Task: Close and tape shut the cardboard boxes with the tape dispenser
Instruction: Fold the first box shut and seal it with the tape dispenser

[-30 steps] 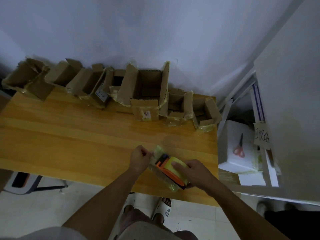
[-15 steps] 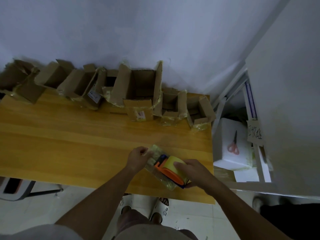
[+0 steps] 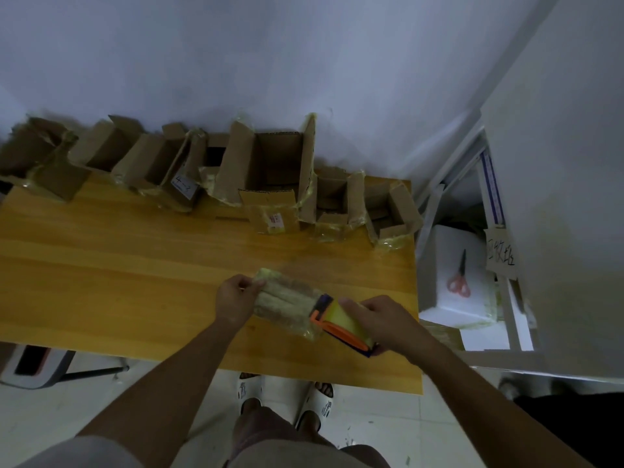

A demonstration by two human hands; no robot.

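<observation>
A small closed cardboard box (image 3: 287, 303), wrapped in yellowish tape, lies on the wooden table (image 3: 135, 265) near its front edge. My left hand (image 3: 234, 298) grips the box's left end. My right hand (image 3: 378, 320) holds the orange tape dispenser (image 3: 337, 327) with its yellow roll against the box's right end. Several open cardboard boxes stand in a row along the wall at the back, among them a large one (image 3: 270, 170) in the middle and two small ones (image 3: 391, 214) at the right.
Right of the table, red-handled scissors (image 3: 459, 282) lie on a white foam box (image 3: 456, 282) inside a white shelf unit (image 3: 557, 231). A chair base (image 3: 50, 366) stands under the table's left side. My feet in white slippers are below the front edge.
The dispenser has slid right along the box, away from my left hand, and more of the taped box top now shows between my hands.
</observation>
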